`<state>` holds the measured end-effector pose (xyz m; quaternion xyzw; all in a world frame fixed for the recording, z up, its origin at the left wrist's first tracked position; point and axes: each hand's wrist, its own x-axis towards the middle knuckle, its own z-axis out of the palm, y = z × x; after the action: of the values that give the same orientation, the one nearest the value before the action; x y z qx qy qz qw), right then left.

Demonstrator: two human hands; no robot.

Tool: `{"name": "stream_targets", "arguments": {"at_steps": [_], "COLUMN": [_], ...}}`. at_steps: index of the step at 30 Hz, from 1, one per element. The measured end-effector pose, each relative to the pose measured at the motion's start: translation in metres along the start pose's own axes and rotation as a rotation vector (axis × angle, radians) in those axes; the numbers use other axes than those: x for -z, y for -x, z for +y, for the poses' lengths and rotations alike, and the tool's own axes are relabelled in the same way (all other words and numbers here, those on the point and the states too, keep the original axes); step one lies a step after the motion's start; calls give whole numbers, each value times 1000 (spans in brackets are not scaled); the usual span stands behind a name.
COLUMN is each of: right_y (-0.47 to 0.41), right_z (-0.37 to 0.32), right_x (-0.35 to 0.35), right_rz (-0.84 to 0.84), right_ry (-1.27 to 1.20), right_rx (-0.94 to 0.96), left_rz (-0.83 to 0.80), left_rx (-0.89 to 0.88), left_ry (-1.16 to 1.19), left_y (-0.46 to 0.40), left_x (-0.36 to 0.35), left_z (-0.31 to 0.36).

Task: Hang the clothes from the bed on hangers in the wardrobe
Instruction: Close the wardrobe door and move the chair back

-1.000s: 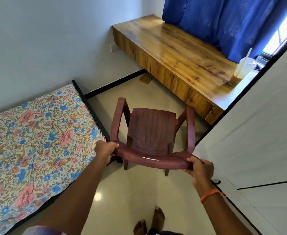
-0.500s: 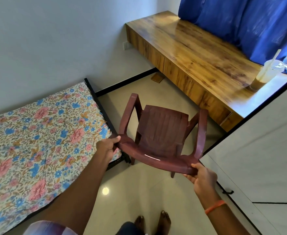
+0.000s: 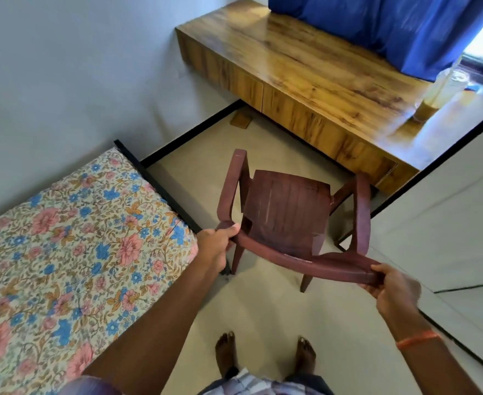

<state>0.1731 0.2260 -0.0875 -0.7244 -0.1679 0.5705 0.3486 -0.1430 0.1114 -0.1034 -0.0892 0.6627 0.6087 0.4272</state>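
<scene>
A maroon plastic armchair stands on the floor in front of me, its back toward me. My left hand grips the left end of the chair's top rail. My right hand grips the right end of the same rail. The bed with a floral sheet lies at the left; no clothes show on the part in view. The white wardrobe door is at the right. No hangers are visible.
A long wooden desk runs along the far wall under a blue curtain, with a plastic cup and straw on its right end. A small wooden piece lies on the floor. My bare feet stand on beige tile.
The view has shifted left and down, so the desk sits further right. The chair has moved slightly toward the wardrobe, with both hands still gripping its top rail.
</scene>
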Motion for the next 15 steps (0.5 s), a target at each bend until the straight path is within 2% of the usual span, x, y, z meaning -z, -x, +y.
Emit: {"name": "stream_targets", "arguments": {"at_steps": [3, 6, 15], "right_y": [17, 38, 72], "right_z": [9, 13, 38], "right_x": [-4, -21, -107], "right_rz": [43, 1, -107], "right_ry": [-46, -58, -74], "right_rx": [41, 49, -70], "left_rz": [-42, -72, 9], "left_rx": [0, 24, 58], "left_ry": [-24, -6, 59], "left_y": [-7, -20, -98], "left_x": [-1, 1, 15], "left_z": [9, 29, 93]}}
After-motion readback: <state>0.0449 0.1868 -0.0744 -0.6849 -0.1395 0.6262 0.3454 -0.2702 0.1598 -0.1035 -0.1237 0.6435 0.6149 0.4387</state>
